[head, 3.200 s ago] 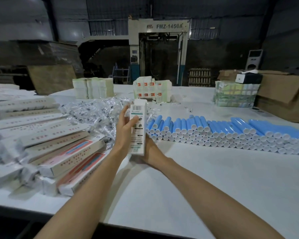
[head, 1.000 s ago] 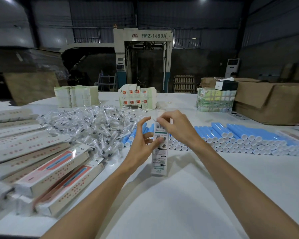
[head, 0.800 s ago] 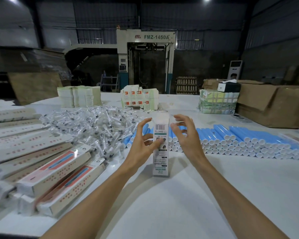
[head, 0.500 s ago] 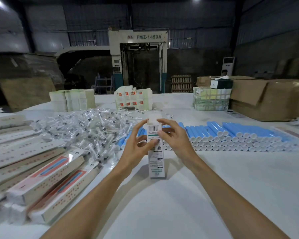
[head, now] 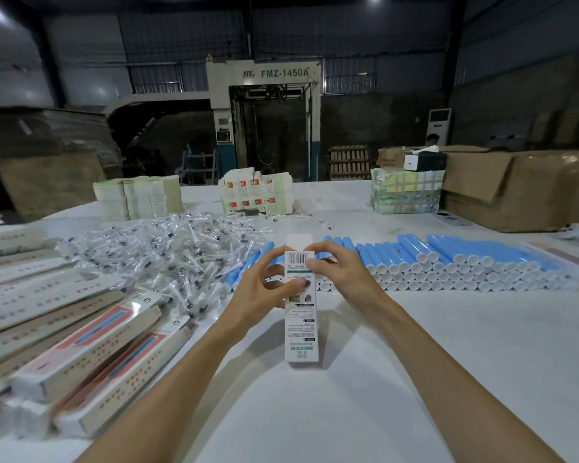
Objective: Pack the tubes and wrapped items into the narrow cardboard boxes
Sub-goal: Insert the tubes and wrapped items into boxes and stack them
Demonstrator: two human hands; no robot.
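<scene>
While both hands' grip (head: 306, 274) pinches it, the narrow box (head: 301, 324) stands upright.

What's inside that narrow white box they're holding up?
That cannot be seen. The box stands upright on the table with its top flap raised, but its printed front wall faces the camera, and the left hand and right hand grip its upper part.

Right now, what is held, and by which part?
Both the left hand and the right hand pinch the narrow white cardboard box near its upper, barcoded end.
</scene>
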